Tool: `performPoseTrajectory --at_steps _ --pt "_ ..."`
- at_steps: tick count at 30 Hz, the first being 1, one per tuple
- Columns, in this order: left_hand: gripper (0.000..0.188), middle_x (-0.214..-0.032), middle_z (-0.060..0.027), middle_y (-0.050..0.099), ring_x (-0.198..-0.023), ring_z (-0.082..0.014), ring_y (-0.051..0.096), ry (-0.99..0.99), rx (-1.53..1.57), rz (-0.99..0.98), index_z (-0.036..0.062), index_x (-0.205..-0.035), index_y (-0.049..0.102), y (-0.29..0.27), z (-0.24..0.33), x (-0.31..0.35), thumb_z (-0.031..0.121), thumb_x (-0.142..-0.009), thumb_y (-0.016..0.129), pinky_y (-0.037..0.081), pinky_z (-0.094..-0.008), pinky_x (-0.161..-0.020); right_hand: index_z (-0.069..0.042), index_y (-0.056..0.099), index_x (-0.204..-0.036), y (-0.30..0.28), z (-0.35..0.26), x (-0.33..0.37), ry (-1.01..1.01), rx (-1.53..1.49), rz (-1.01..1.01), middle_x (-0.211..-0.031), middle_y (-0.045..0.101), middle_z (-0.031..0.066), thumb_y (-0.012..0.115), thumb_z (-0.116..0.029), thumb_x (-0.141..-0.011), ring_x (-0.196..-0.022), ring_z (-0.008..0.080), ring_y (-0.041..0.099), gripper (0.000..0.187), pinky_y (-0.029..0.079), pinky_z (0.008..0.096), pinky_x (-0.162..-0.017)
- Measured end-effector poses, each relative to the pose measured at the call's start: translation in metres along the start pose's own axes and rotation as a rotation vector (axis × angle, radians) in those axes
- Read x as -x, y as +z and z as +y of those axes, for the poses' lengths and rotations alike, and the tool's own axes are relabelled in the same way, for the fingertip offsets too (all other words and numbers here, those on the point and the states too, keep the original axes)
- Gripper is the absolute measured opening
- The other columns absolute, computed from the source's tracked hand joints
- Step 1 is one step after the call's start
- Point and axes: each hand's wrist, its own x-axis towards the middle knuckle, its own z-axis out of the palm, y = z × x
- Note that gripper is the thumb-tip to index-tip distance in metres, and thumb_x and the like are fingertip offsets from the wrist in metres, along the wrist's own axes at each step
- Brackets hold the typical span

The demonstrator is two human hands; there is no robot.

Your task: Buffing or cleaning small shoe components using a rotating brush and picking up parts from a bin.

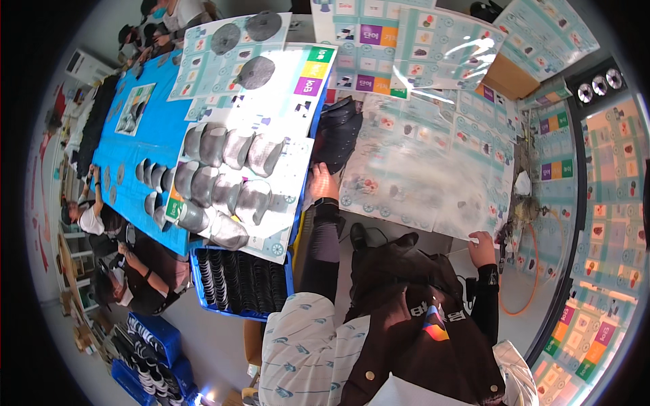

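My left hand (323, 183) reaches up at the near end of a stack of black curved pieces (338, 134), in the gap between two worktables. Its fingertips touch or nearly touch the lowest piece; whether they grip it is hidden. At the near right corner of the sheet-covered table (406, 193), my right hand (481, 249) has its fingers apart, close to the edge, with nothing visible in it. To the left, several grey-black curved pieces (218, 186) lie in rows on a printed white board (279, 233). Dark round pieces (256, 72) lie farther up.
A blue crate (288, 291) of stacked black pieces stands below the left table's near edge. Co-workers (125, 277) sit along the blue table (145, 152). An orange hose (539, 271) hangs at right, near a dusty metal fixture (521, 213). Printed sheets cover the walls.
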Motion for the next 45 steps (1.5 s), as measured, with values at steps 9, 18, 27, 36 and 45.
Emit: performPoseTrajectory --at_steps 9,18,27,36,45 --pt "0.032 -0.091 -0.0145 0.074 -0.085 -0.0317 0.07 0.1 0.666 -0.222 0.0027 -0.102 0.072 -0.034 0.022 0.064 0.027 -0.082 0.079 0.054 -0.0388 -0.076 -0.004 0.066 -0.102 -0.023 -0.003 0.018 -0.056 -0.1 0.024 -0.1 0.066 0.0155 0.068 -0.015 -0.085 -0.097 0.0352 0.065 0.02 0.052 0.0419 -0.084" --pt "0.023 -0.089 -0.0091 0.072 -0.084 -0.0184 0.066 0.631 0.837 -0.821 0.001 -0.1 0.071 -0.099 0.246 0.105 0.018 -0.085 0.077 0.049 -0.0315 -0.076 -0.004 0.057 -0.128 -0.073 -0.062 -0.041 -0.348 -0.519 -0.317 -0.108 0.067 0.0086 0.073 -0.018 -0.091 -0.099 0.0156 0.064 0.043 0.053 0.0296 -0.078" --pt "0.038 -0.12 -0.0084 0.065 -0.103 -0.0197 0.066 -0.306 1.167 -1.158 0.005 -0.127 0.057 -0.035 0.376 0.209 0.027 -0.097 0.065 0.055 -0.033 -0.077 0.0 0.054 -0.115 -0.043 0.109 -0.058 -0.046 -0.766 -0.066 -0.092 0.064 0.0167 0.076 -0.023 -0.086 -0.082 0.0267 0.062 0.043 0.051 0.0379 -0.077" --pt "0.028 -0.107 -0.0092 0.07 -0.093 -0.0184 0.069 -0.381 1.163 -1.191 -0.0002 -0.12 0.062 0.057 0.41 0.238 0.01 -0.093 0.061 0.056 -0.0324 -0.076 -0.004 0.043 -0.136 -0.035 0.313 -0.032 0.241 0.071 -0.107 -0.131 0.045 0.0198 0.081 -0.018 -0.071 -0.118 0.0406 0.051 0.076 0.051 0.0472 -0.095" --pt "0.032 -0.088 -0.0195 0.071 -0.084 -0.0372 0.068 0.182 0.386 -0.689 -0.002 -0.098 0.067 0.156 0.418 0.235 0.021 -0.076 0.065 0.053 -0.0458 -0.075 -0.002 0.042 -0.13 -0.008 0.358 -0.049 0.151 0.206 -0.063 -0.126 0.051 0.0183 0.086 -0.014 -0.071 -0.12 0.0387 0.05 0.075 0.051 0.0441 -0.095"
